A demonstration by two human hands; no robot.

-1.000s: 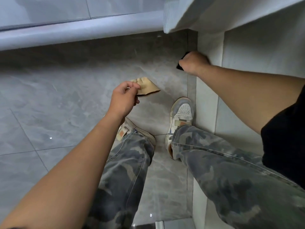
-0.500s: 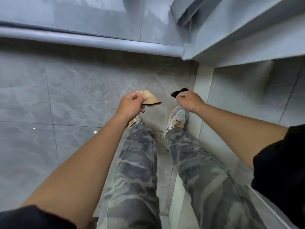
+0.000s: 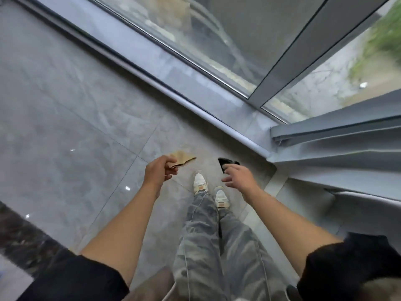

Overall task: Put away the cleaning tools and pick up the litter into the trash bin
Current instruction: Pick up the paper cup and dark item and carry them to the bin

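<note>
nearest the camera, two bare forearms reach out from black sleeves above camouflage trousers (image 3: 199,246) and white shoes (image 3: 200,181); the person stands upright. the left hand (image 3: 159,172) curls its fingers and thumb into a pinch on a tan paper scrap (image 3: 183,161), which sticks out to the right of the knuckles. the right hand (image 3: 237,178) holds a black scrap (image 3: 224,164) at its fingertips, thumb splayed out; how firm that hold is i cannot tell. both pieces hang in the air above the grey tiled floor (image 3: 65,127). beyond lie a window sill (image 3: 184,68), the window (image 3: 227,29) and a grey curtain (image 3: 336,148). by my reading the litter is gathered and the carrying step is in hand. no trash bin shows, so the next move calls for turning to find it without loosening either pinch.
</note>
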